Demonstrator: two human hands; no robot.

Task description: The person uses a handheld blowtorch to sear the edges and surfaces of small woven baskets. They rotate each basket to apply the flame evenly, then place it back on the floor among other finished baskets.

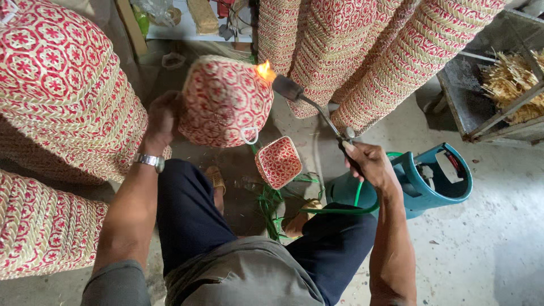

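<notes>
the left hand, left of centre in the frame, grips a red-and-straw woven basket by its side, fingers curled on the weave, holding it up off the floor with its bottom turned toward the camera. a thin white loop hangs from the basket's lower edge. the right hand, right of centre, is wrapped around the handle of a gas torch, whose metal tube slants up to the left. the torch's dark nozzle sits just beside the basket's upper right edge, and an orange flame licks that edge.

a green hose runs from the torch handle down past the right wrist toward a teal gas cylinder standing on the concrete floor at the right. a smaller woven basket of the same pattern lies on the floor between the person's knees, with green strips beside it. tall stacks of matching baskets fill the left side and the top of the frame. a silver wristwatch sits on the left wrist.
</notes>
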